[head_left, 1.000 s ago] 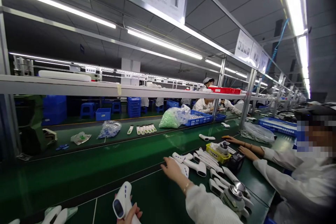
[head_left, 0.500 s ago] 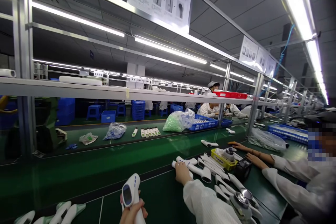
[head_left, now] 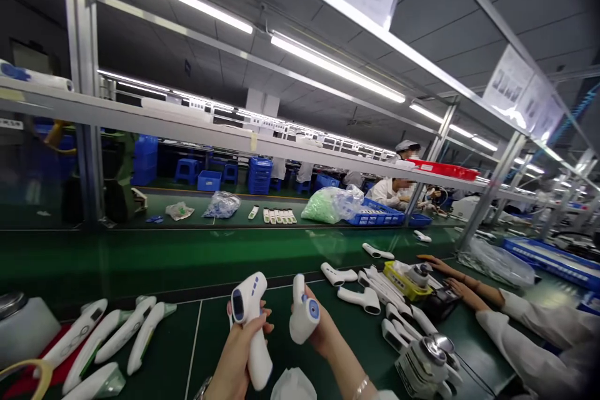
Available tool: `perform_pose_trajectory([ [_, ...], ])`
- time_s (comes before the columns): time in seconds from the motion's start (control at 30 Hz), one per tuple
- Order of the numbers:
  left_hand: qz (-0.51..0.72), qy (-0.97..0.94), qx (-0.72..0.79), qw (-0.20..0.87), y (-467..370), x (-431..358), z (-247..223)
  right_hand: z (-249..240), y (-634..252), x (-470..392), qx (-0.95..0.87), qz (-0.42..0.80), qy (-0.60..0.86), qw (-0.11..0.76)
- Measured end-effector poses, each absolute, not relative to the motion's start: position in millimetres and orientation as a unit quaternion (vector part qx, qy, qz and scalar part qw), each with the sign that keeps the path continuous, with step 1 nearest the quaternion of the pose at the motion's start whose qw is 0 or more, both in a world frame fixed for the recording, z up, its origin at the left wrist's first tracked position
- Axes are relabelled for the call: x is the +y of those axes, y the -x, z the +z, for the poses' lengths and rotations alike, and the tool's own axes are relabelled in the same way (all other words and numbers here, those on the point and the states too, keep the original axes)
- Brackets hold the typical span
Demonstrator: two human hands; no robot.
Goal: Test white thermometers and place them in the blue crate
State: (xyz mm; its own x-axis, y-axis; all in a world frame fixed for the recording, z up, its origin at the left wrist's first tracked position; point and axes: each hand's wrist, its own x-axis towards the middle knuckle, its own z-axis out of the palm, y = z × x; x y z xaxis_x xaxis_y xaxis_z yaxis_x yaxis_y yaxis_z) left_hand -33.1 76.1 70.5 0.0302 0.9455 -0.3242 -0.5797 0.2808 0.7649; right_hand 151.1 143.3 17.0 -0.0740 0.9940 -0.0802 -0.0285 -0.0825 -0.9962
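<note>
Near the bottom middle, my left hand [head_left: 237,347] is wrapped round the handle of a white forehead thermometer [head_left: 257,350], its dark display and blue buttons facing up. A second white forehead thermometer [head_left: 302,322] is gripped in my right hand [head_left: 323,331], just to the right of the first and apart from it. Its blue-ringed sensor end points towards me. My right fingers are partly hidden behind it. Below both hands, a white translucent object [head_left: 294,385] is cut off by the frame's lower edge.
More white thermometers [head_left: 360,300] lie at right, around a yellow basket [head_left: 407,281] and a metal-topped bottle [head_left: 422,365]. Green-trimmed white devices [head_left: 112,331] lie at left. A co-worker's hands [head_left: 450,278] rest at far right. A green conveyor belt [head_left: 154,256] runs behind.
My right hand has come back from the thermometers at right to the middle, bringing one beside my left hand. The view has swung left and down. My left hand keeps its thermometer.
</note>
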Motion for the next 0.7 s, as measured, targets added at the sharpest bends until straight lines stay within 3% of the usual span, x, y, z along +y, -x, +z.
perform_pose_trajectory([
  [0.1,0.561,-0.264,0.431,0.655,34,78,63,17,-124,114,-0.407,0.630,0.414,0.516],
  [0.3,0.549,-0.395,0.391,0.624,36,73,59,23,-99,71,-0.262,0.765,0.343,0.478],
  [0.4,0.520,-0.398,0.402,0.640,35,69,60,31,-104,61,-0.383,0.720,0.369,0.446],
  [0.53,0.500,-0.369,0.389,0.680,29,65,60,31,-110,58,-0.569,0.524,0.426,0.469],
  [0.7,0.529,-0.221,0.352,0.740,34,73,67,11,-115,68,-0.370,0.570,0.468,0.565],
])
